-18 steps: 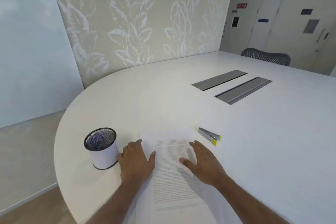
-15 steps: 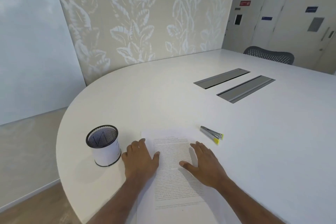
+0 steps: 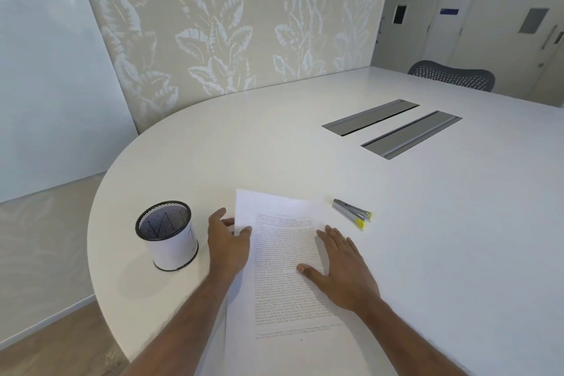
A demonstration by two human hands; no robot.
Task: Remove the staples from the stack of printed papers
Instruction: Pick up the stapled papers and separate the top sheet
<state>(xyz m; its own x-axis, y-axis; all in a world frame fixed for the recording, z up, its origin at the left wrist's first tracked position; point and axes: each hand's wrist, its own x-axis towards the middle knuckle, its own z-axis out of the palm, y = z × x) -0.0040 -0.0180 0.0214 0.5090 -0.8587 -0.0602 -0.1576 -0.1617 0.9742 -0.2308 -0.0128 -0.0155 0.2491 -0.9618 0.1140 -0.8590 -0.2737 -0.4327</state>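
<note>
White and rounded, the table (image 3: 274, 137) carries the stack of printed papers (image 3: 287, 256) directly in front of me, text side up, lying between both hands. A mesh pen cup (image 3: 166, 235) stands to its left; a metal staple remover (image 3: 352, 213) with yellow tips lies just beside the stack's far right corner, untouched.

My left hand (image 3: 227, 246) is at the stack's left edge near the far corner: thumb on top of the sheet, fingers (image 3: 220, 217) loosely curled beside or under the edge, which I cannot tell. My right hand (image 3: 341, 268) lies flat and spread on the page, gripping nothing.

Judgement: no staple is visible at this resolution. To do this step well, I keep the right palm pinning the stack and locate the staple before reaching for the remover.
</note>
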